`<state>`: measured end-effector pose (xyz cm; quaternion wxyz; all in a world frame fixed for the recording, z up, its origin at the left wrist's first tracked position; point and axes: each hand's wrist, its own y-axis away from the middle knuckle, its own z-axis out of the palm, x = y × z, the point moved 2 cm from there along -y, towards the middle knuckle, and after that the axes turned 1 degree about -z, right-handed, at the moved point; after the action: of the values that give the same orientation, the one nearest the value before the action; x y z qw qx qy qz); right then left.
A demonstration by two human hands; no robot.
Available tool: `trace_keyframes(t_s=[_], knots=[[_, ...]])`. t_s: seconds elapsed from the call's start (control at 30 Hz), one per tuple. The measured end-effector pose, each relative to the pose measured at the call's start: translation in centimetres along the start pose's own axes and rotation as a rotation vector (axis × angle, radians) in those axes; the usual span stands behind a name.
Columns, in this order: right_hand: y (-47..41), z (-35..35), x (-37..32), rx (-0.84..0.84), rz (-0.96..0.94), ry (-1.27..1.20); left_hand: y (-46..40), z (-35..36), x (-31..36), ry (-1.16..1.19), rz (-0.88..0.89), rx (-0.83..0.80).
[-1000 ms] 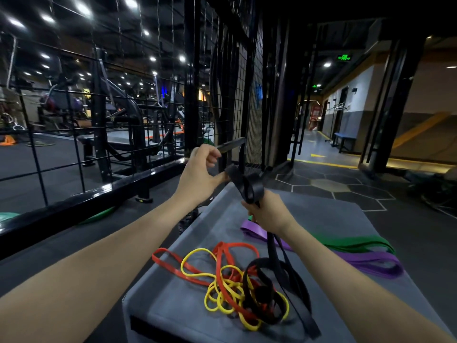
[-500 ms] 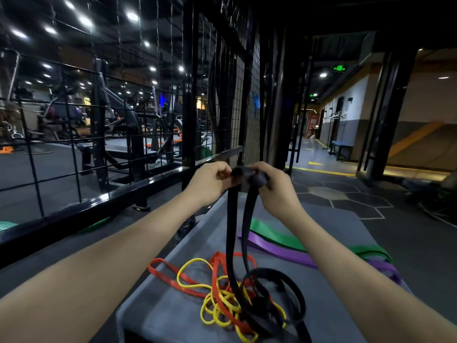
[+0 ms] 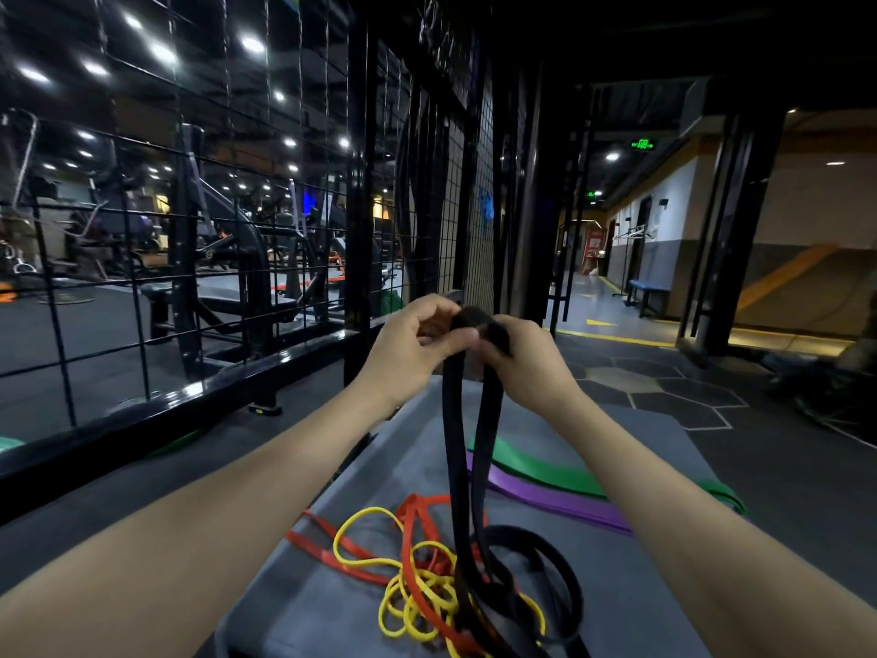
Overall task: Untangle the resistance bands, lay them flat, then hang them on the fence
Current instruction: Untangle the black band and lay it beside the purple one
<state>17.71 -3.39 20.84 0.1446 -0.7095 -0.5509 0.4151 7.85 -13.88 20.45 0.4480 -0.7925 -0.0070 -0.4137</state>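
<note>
A black resistance band (image 3: 467, 448) hangs in two strands from my hands down to a tangle on the grey box (image 3: 332, 610). My left hand (image 3: 413, 349) and my right hand (image 3: 522, 358) both grip the band's top fold, held close together at chest height. The band's lower loops lie knotted with a red band (image 3: 413, 539) and a yellow band (image 3: 360, 529). A purple band (image 3: 545, 496) and a green band (image 3: 536, 467) lie flat further back on the box. The black wire fence (image 3: 237, 230) runs along the left.
The fence's low black rail (image 3: 190, 410) runs beside the box. Gym machines (image 3: 228, 258) stand behind the mesh. A corridor with a blue bench (image 3: 648, 292) opens at the right. Dark hexagon-patterned floor (image 3: 664, 391) lies beyond the box.
Both hands came together and rose with the black band's fold, pulling two strands up out of the tangle. The view tilted upward slightly.
</note>
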Motion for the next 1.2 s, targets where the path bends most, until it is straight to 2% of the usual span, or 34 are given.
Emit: trace_keyframes(t_s=[0.07,0.23,0.3,0.47,0.63,0.77,0.87,1.07,1.2], knots=[[0.0,-0.1,0.3,-0.007,0.001,-0.038,0.1,-0.5,-0.3,0.087,-0.055,0.022],[0.4,-0.4,1.0,-0.105,0.103,-0.608,0.6,-0.8,-1.2,0.225,-0.169,-0.016],[0.7,-0.3,0.9,-0.119,0.097,-0.700,0.6,-0.7,-1.2,0.307,-0.218,-0.025],[0.6,0.4,0.7,-0.066,0.085,-0.632,0.4,-0.6,-0.8,0.303,-0.221,-0.015],[0.6,1.1,1.0,-0.137,0.067,-0.527,0.1,-1.1,-0.4,0.301,-0.187,-0.006],[0.2,1.4,1.2,-0.090,0.022,-0.407,-0.3,-1.2,0.0,0.301,-0.178,0.045],[0.0,1.6,1.2,-0.063,0.040,-0.445,-0.6,-1.3,0.1,0.269,-0.194,0.053],[0.5,3.0,1.0,-0.136,0.092,-0.572,-1.0,-0.9,0.1,0.300,-0.245,0.092],[0.6,3.0,0.7,-0.121,0.024,-0.365,-1.1,-1.2,0.3,0.373,-0.280,0.145]])
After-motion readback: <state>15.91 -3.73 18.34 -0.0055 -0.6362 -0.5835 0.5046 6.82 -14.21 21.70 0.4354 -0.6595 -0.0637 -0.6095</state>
